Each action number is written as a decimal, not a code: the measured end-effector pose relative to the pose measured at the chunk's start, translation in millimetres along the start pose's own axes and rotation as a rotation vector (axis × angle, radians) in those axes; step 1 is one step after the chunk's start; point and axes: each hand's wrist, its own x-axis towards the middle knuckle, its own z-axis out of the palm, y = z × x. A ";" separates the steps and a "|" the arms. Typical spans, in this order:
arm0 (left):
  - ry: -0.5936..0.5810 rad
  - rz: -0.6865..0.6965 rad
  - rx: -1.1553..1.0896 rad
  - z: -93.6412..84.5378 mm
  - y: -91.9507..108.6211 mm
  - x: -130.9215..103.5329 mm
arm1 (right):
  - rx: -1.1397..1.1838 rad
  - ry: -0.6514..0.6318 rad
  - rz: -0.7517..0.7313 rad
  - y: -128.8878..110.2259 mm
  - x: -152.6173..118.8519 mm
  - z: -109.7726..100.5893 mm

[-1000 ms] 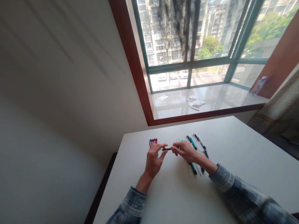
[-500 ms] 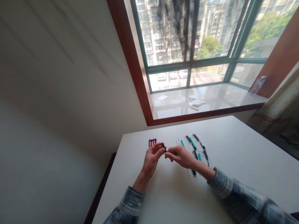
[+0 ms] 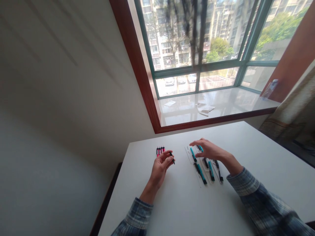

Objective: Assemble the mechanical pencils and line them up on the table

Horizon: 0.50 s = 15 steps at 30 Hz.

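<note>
My left hand (image 3: 160, 167) is closed on a short black pen part (image 3: 172, 158), pinched between thumb and fingers and tilted. My right hand (image 3: 208, 149) reaches over the spread of pen parts with thumb and fingers apart, holding nothing. Below its fingertips lies a teal and black pen barrel (image 3: 193, 154); touching cannot be told. More teal barrels (image 3: 201, 174) and black pieces (image 3: 205, 163) lie in slanted rows, with thin clear refills (image 3: 189, 154) among them. My right hand hides some pieces at the back.
Several red and black pens (image 3: 160, 150) stand in a row beyond my left hand. Everything lies on a white table (image 3: 177, 209). A window sill (image 3: 182, 114) with a white cloth (image 3: 204, 108) and a clear bottle (image 3: 270, 89) is behind it.
My right hand has left the black pen part, moved right and away over the laid-out pieces, and opened. My left hand has stayed in place with the part.
</note>
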 end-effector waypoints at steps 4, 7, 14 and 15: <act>-0.001 -0.009 0.000 -0.3 0.0 0.3 | 0.051 -0.065 -0.003 -2.3 -3.3 1.9; -0.002 -0.008 0.015 -0.6 -0.2 0.5 | 0.108 -0.085 0.021 -1.5 -4.1 3.6; 0.012 -0.002 0.045 -0.4 -0.7 1.0 | 0.093 -0.091 0.017 5.9 -2.4 7.7; 0.014 -0.003 0.049 -0.3 -0.8 1.1 | 0.086 -0.096 0.015 5.6 -2.3 7.8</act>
